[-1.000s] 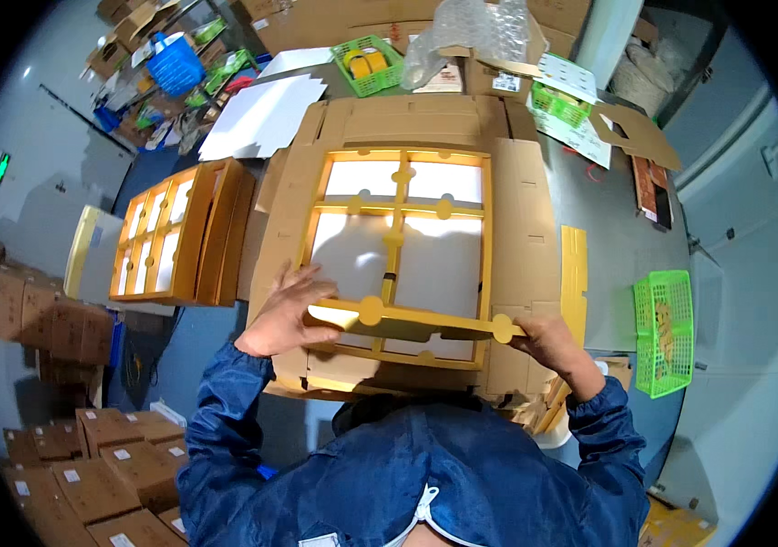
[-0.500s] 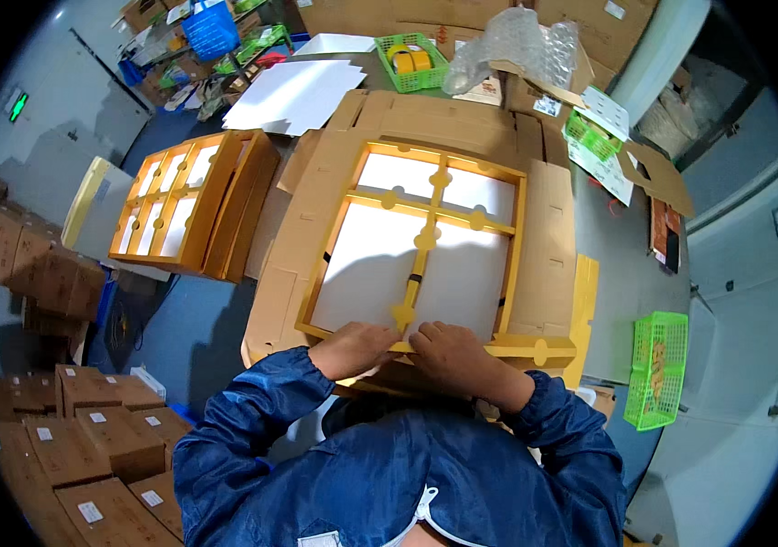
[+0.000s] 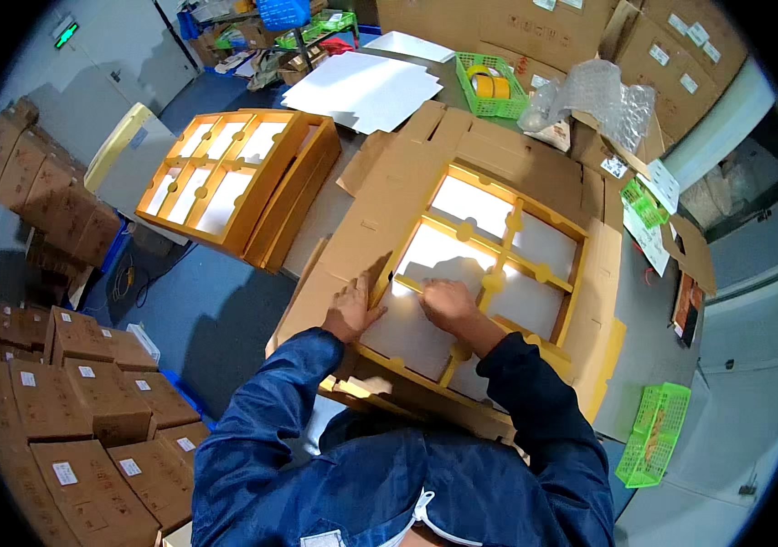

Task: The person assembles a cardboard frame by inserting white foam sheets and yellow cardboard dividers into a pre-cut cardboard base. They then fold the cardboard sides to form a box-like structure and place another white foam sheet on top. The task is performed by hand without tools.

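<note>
Blue sleeves (image 3: 270, 387) come in from below. The left hand (image 3: 350, 312) lies palm down, fingers loosely spread, at the frame's (image 3: 579, 263) left rim; the right hand (image 3: 454, 305) is curled nearly into a fist on a strip (image 3: 407, 283), pinching or pressing, I cannot tell. The frame, yellow and divided into white-floored compartments, lies slantwise on flattened cardboard (image 3: 366, 223), brightly lit at its upper left.

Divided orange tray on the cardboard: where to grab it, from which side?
Probably hold the tray by its left wall and right wall, one hand coming from each side: it lies flat, open side up, and these outer walls stand opposite each other. I'd avoid lifting by the thin inner dividers.
</note>
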Tool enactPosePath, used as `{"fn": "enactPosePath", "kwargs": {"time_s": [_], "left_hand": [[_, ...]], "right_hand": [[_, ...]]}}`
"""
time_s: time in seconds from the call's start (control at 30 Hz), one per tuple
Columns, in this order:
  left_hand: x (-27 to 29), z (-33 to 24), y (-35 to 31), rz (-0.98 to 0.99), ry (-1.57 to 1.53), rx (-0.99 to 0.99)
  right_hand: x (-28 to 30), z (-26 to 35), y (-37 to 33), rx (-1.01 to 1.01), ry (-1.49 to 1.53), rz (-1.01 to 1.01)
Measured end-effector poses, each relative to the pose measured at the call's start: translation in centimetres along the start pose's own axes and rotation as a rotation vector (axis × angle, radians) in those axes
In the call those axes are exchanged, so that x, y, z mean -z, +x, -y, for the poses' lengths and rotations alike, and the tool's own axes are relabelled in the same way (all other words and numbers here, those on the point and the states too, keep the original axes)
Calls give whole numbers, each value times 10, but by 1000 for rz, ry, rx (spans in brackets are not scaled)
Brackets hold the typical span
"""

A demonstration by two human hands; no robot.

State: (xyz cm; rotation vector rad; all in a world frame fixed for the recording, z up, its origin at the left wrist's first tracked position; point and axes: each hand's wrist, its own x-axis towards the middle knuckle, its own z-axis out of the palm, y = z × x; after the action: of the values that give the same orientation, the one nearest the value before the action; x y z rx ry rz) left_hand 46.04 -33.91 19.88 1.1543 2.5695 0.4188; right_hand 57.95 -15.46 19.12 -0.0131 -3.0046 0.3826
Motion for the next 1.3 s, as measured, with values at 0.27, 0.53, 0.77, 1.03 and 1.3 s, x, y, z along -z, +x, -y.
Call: {"fn": "enactPosePath", "kwargs": {"time_s": [0.27,0.53,0.77,1.03,1.3], "left_hand": [[-33,22,15,-47,-85,-166],[-16,10,13,-107,85,-123],[-9,-85,41,-166,48,-943],[-38,-103,66,58,30,-1049],[-37,-139,2,-458,-112,-560]], "right_hand": [[-33,0,26,133,-77,-100],[8,8,12,-69,-35,-343],[69,-36,-100,-451,42,263],[49,-25,-110,-362,44,99],[55,-48,-105,-273,167,139]]}}
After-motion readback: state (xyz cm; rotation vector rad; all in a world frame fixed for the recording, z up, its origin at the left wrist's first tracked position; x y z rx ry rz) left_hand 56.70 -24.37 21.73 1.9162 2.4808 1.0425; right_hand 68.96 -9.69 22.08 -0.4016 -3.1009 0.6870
